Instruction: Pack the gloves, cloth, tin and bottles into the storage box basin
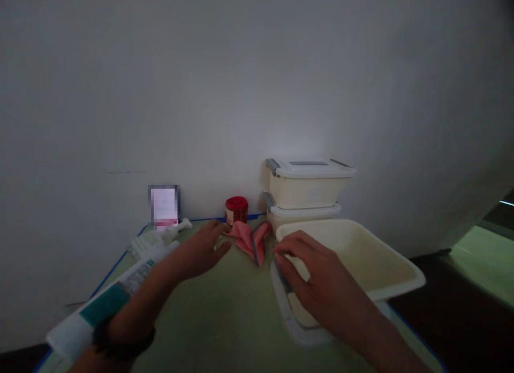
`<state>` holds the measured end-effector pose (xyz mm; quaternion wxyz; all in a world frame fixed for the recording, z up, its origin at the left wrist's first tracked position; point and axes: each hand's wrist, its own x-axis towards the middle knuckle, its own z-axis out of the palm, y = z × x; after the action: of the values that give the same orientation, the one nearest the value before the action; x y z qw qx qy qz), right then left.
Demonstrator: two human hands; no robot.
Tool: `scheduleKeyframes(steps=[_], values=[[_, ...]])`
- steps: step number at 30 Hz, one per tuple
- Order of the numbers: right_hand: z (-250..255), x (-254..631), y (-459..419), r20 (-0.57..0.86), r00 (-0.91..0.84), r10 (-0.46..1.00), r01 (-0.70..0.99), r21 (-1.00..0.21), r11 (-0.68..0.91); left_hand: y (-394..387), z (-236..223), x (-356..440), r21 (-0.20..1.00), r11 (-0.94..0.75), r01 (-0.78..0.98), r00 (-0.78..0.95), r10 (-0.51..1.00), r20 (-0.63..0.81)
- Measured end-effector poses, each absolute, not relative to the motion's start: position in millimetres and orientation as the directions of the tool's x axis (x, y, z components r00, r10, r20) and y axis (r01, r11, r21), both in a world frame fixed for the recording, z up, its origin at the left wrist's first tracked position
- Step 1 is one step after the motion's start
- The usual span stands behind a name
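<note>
My left hand (pixel 206 248) hovers over the table with its fingers apart and holds nothing. Just beyond its fingertips lies a crumpled pink cloth (pixel 243 238) with a grey edge. My right hand (pixel 311 266) is loosely bent, thumb apart from the fingers, in front of a cream plastic bin (pixel 373 255) without a cover. Its fingertips reach the bin's left side; whether they touch it I cannot tell. Under the bin sits a white lid (pixel 299 333) with a grey clasp, partly covered by my right hand. A white and green packet (pixel 104 303) lies beside my left forearm.
Two lidded boxes, an upper box (pixel 307 191) and a lower box (pixel 303 211), are stacked against the wall. A red roll (pixel 236 209) stands behind the cloth. At the back left are a pump bottle (pixel 172 231) and a blurred upright screen (pixel 164 206). Blue tape edges the table (pixel 209 330).
</note>
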<state>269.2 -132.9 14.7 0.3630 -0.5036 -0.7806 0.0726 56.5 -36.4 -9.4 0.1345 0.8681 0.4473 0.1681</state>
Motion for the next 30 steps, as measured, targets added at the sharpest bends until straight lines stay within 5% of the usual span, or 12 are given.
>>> scheduleKeyframes(steps=[6, 16, 30], values=[[-7.6, 212.7, -123.3, 0.464, -0.352, 0.813, 0.667, -0.485, 0.565, -33.4, 5.8, -19.6, 0.321, -0.352, 0.880, 0.409, 0.903, -0.134], [-112.3, 185.4, -69.8, 0.319, -0.350, 0.880, 0.591, -0.654, 0.472, -7.7, -20.9, -53.2, 0.144, -0.206, 0.968, 0.226, 0.965, -0.136], [-117.4, 182.7, -80.0, 0.286, -0.388, 0.876, 0.563, -0.678, 0.471, -9.5, -25.2, -46.7, 0.039, -0.199, 0.979, 0.203, 0.964, -0.173]])
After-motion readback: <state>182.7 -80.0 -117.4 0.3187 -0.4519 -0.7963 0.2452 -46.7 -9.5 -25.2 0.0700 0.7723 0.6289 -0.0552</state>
